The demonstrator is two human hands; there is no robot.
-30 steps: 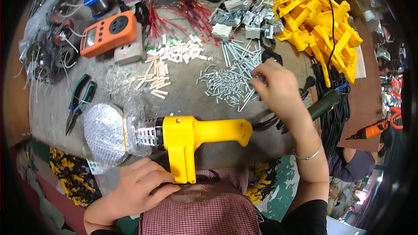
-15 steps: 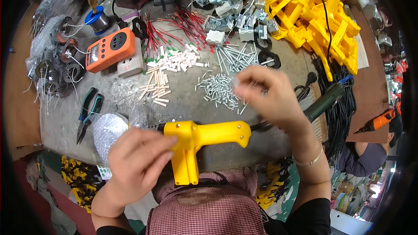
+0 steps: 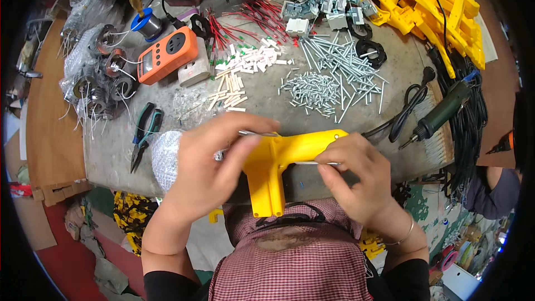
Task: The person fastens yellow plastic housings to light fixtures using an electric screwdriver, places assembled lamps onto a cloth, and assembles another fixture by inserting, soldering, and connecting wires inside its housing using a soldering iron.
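With the yellow gun (image 3: 266,184) at the bench's (image 3: 262,96) near edge, between the hands, the left hand (image 3: 214,159) and the right hand (image 3: 359,175) each pinch a screw (image 3: 304,163), best gripped lightly near its head and kept straight, not slanted.

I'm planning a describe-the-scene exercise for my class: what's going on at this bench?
Someone is working on a yellow plastic T-shaped housing at the grey bench's near edge. The left hand, over its left end, holds a slim silvery metal piece; the right hand, at the handle's end, pinches another. Loose silvery screws lie piled beyond.
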